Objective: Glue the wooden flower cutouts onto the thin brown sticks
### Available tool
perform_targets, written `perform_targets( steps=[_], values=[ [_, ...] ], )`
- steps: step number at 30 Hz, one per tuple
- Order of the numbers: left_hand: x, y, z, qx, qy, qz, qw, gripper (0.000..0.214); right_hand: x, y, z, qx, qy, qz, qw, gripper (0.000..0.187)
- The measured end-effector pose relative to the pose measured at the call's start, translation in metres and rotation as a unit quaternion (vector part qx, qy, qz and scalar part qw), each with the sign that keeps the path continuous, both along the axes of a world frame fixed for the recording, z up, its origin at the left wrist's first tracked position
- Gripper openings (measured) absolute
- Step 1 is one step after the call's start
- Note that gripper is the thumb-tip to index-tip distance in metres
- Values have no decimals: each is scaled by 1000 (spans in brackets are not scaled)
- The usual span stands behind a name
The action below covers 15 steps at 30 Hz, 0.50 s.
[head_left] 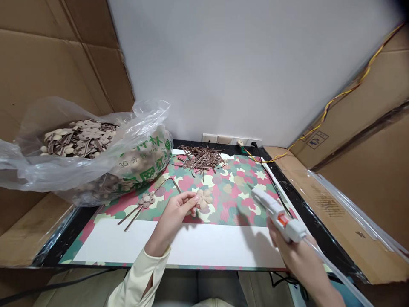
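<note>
In the middle of the head view my left hand (182, 207) pinches the edge of a cream flower-shaped piece (204, 199) between thumb and fingers. A thin brown cord (172, 181) arches up behind that hand. My right hand (287, 251) is wrapped around the handle of a white hot glue gun (277, 213), whose tip points up and left, apart from the flower piece. A clear glue stick (332, 266) trails from its back end. To the left of my left hand lies a flower piece (146, 200) with two brown cord tails.
A clear plastic bag (140, 157) full of flower pieces stands at the left. Brown cords (201, 158) lie piled at the back of the camouflage-patterned mat (230, 213). Sockets (223, 139) line the wall; cardboard (361, 98) encloses both sides. A black cable (276, 187) runs near the glue gun.
</note>
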<state>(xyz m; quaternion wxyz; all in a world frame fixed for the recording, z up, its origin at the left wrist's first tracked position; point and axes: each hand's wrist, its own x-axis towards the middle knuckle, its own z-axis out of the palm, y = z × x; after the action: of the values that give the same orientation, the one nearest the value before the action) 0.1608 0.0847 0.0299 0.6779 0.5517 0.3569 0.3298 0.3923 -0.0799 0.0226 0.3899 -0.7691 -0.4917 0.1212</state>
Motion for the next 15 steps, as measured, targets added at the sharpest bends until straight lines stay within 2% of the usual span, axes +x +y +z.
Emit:
perform_targets(
  steps=[1,3,5,7,10,15],
  values=[
    [-1,0,0,-13,-9,-2,1000,24,13,4,2,5,-33,16,999,24],
    [-4,0,-1,-33,-24,-4,999,22,41,16,4,-13,-160,62,985,23],
    [-6,0,-2,-42,-37,-2,998,22,66,30,3,-75,-273,57,957,23],
    [-8,1,-3,-40,-50,7,998,23,86,42,-3,-137,-347,43,927,21],
    [-9,2,-3,-33,-60,38,997,25,102,52,-14,-177,-394,60,900,19],
    [-8,5,-11,-2,-30,86,996,32,111,60,-29,-186,-404,90,891,26]
  ],
)
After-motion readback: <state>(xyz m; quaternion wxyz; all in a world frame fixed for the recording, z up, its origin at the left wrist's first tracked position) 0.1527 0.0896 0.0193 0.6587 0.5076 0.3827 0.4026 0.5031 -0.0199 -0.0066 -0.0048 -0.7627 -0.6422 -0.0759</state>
